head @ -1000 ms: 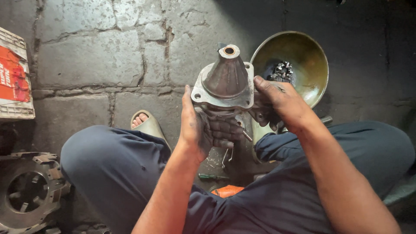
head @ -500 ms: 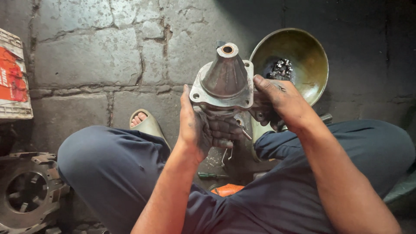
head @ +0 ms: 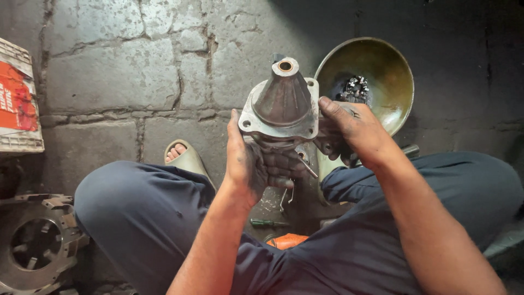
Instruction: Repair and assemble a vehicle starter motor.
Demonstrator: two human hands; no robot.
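I hold a grey metal housing (head: 282, 104) with a cone-shaped nose and a flat bolt flange upright above my lap. My left hand (head: 248, 161) grips it from below on the left, fingers curled under the flange. On the right side my right hand (head: 352, 128) clasps it, thumb pressed on the flange edge. Thin wires or pins (head: 297, 169) hang from the underside of the part, whose lower body is hidden by my fingers.
A brass-coloured bowl (head: 390, 93) with several small metal parts sits on the stone floor behind the housing. At the lower left lies a round clutch-like plate (head: 35, 243), and a red and white carton (head: 19, 104) stands at the left. A green screwdriver (head: 267, 223) and an orange object (head: 286, 240) lie between my legs.
The housing has tilted slightly so its nose points more toward the camera. Both hands keep their grip.
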